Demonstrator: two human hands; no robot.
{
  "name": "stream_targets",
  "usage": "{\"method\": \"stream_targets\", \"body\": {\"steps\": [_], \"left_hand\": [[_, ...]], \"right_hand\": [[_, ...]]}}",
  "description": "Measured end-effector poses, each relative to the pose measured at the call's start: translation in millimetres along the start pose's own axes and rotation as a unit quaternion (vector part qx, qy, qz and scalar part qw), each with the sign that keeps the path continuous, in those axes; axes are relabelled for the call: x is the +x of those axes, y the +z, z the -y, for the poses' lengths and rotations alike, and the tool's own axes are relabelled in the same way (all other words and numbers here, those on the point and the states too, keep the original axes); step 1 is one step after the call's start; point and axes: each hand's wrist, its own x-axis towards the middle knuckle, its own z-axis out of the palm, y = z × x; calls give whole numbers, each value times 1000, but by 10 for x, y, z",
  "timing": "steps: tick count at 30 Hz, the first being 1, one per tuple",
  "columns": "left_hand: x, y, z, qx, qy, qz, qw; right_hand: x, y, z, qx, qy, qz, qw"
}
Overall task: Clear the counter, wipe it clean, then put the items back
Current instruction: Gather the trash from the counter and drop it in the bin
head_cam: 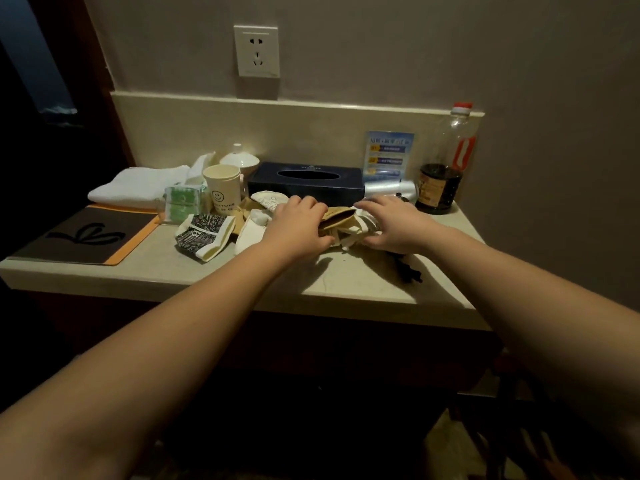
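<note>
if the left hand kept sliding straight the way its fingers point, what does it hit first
Probably the brown paper bag just ahead of the left hand; the fingers already seem to touch it. Beyond lies the right hand.

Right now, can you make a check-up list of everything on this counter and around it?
Surface: pale stone counter, still crowded, not yet wiped.
Job's things: dark blue tissue box; cream paper cup with smiley face; folded white towel; clear plastic bottle with red cap and dark liquid; black-and-orange mat; white ceramic lid.
Clutter: crumpled brown and white paper wrappers in the middle; green packets; black-and-white patterned packet.
Hands: left hand and right hand both pressed on the wrappers.
Cables: black cord near the front edge.
Surroundings: white wall socket, nothing plugged in; blue notice card against the backsplash.
</note>
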Motion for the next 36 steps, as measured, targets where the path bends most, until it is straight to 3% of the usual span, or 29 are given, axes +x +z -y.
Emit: {"method": "stream_targets", "body": {"steps": [15,23,28,30,32,36], "left_hand": [[32,193,103,-28,-12,-76,997],[124,-147,100,-85,-18,-148,985],[12,-430,158,-172,-27,-197,965],[-87,-496,197,-227,-49,-205,951],[-192,-542,217,-290,-84,-193,934],[-302,-525,209,-372,-141,-63,915]], "right_hand": [[207,128,71,67,-15,-16,998],[248,-153,30,73,20,-70,995],[76,-478,11,220,68,-100,968],[1,-562,-35,330,91,-62,937],[-59,-602,-83,394,114,34,912],[-79,-563,-95,351,146,230,896]]}}
